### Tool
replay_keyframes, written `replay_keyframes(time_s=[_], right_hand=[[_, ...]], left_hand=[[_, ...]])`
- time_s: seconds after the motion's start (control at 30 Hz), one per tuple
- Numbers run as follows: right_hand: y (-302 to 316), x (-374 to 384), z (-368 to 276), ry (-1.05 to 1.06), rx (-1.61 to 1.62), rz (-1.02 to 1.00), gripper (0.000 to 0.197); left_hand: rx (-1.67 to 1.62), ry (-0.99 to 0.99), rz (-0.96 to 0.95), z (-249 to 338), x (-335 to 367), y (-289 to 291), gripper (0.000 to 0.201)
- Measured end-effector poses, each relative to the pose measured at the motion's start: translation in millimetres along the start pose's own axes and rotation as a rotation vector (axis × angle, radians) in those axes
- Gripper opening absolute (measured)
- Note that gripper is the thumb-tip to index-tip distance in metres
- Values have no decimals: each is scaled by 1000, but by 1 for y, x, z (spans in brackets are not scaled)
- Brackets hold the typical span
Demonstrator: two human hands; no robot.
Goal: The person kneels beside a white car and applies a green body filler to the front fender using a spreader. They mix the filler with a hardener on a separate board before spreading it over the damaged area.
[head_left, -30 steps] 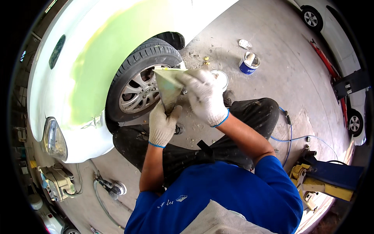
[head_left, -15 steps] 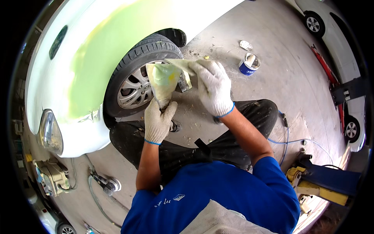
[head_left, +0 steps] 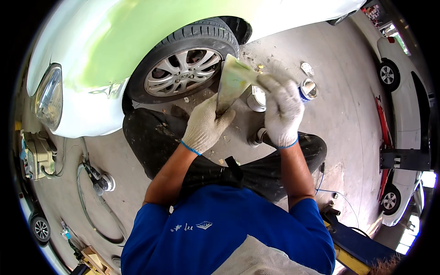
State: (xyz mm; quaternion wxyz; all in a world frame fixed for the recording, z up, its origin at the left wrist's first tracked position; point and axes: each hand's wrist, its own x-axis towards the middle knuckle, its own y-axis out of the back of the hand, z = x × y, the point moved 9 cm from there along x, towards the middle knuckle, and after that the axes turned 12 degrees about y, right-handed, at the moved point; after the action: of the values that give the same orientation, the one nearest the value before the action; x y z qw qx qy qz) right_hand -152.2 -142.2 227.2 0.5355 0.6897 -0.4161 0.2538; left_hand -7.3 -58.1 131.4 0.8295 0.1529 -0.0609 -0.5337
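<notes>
My left hand (head_left: 208,123), in a white knit glove, is closed around the lower end of a wide putty knife (head_left: 232,86) smeared with pale yellow-green filler, its blade pointing up. In my gloved right hand (head_left: 283,110), blurred by motion, is a pale spreader (head_left: 247,72) pinched by the fingers and touching or overlapping the blade's edge. Beyond both hands stands a white car; its fender (head_left: 107,50) bears a broad yellow-green patch. The front wheel (head_left: 183,73) lies just left of the putty knife.
A metal can (head_left: 257,101) stands behind my right hand, a blue can (head_left: 308,90) farther right, near a white disc (head_left: 307,69). A sander (head_left: 104,182) with its hose lies on the floor at left. A blue-and-yellow lift part (head_left: 357,243) is at lower right.
My view has shifted. Both hands, with the putty knife and spreader, have moved right, off the wheel's face. The putty knife's blade is turned more edge-on, and the metal can shows more fully.
</notes>
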Motion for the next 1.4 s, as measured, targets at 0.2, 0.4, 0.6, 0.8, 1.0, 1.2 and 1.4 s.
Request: replay_keyframes(time_s=[0.2,0.4,0.6,0.8,1.0,1.2,1.4], right_hand=[[-29,0,46,-117,-111,-152,28],[-30,-9,-11,65,-65,-108,42],[-18,-4,11,-226,40,32,37],[-14,8,5,40,60,-23,37],[-26,2,43,-116,-85,-94,35],[-32,-9,-12,88,-62,-129,40],[-12,-3,12,-42,-40,61,41]], left_hand=[[80,-95,78,3,1,7,27],[27,-92,89,-2,7,10,27],[20,22,10,1,10,6,27],[66,-22,6,-1,5,4,28],[112,-123,88,0,4,9,28],[14,133,-22,-12,9,5,30],[41,24,-30,-2,11,-1,29]])
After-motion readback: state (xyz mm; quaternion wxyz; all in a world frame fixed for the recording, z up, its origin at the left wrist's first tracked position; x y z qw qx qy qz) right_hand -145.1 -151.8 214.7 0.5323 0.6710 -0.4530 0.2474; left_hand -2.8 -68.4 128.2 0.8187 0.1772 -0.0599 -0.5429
